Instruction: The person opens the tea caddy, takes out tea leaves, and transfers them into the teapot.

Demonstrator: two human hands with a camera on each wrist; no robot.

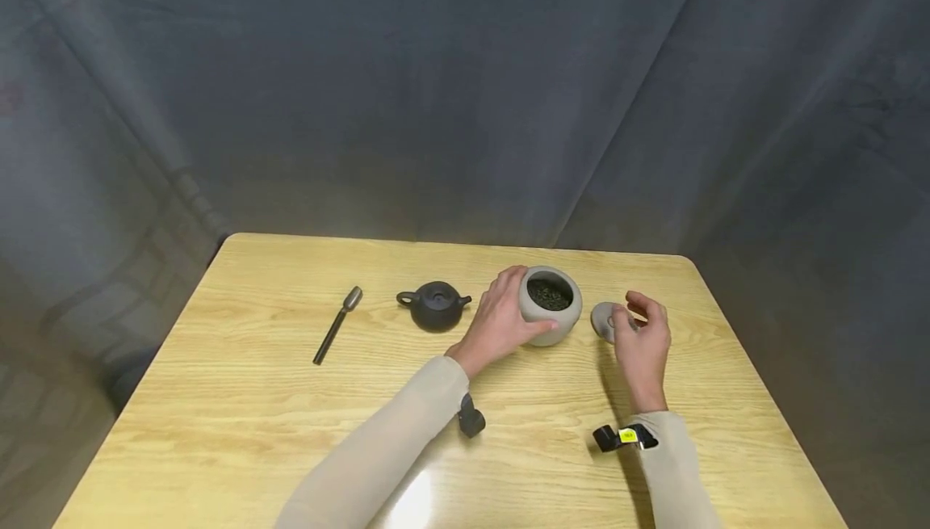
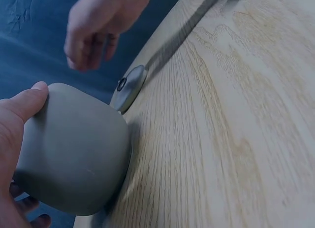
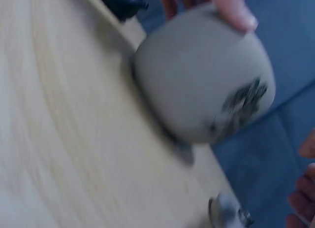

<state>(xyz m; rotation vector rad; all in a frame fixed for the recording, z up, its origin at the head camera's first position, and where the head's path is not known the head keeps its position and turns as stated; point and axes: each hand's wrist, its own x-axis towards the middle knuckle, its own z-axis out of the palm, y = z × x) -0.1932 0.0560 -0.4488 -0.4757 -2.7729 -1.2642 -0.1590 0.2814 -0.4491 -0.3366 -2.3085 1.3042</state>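
Note:
A round grey tea jar point(image 1: 571, 322) stands uncovered at the middle right of the table, with dark tea leaves point(image 1: 550, 295) inside. My left hand point(image 1: 501, 315) grips it from the left, the thumb across its near side. In the right wrist view the jar wall point(image 3: 197, 70) carries a dark printed pattern. Just right of the jar, its grey lid point(image 1: 602, 322) lies on the table, the small ring-like knob upward. Above the lid hovers my right hand point(image 1: 645, 343), fingers loosely bent; the left wrist view shows a gap between that hand point(image 2: 101, 28) and the lid point(image 2: 132, 92).
Left of the jar sits a dark teapot point(image 1: 437, 311), its spout toward my left hand. Farther left lies a tea scoop point(image 1: 337, 327) with a dark handle and metal head. Grey curtains point(image 1: 436, 93) hang behind the wooden table point(image 1: 254, 432).

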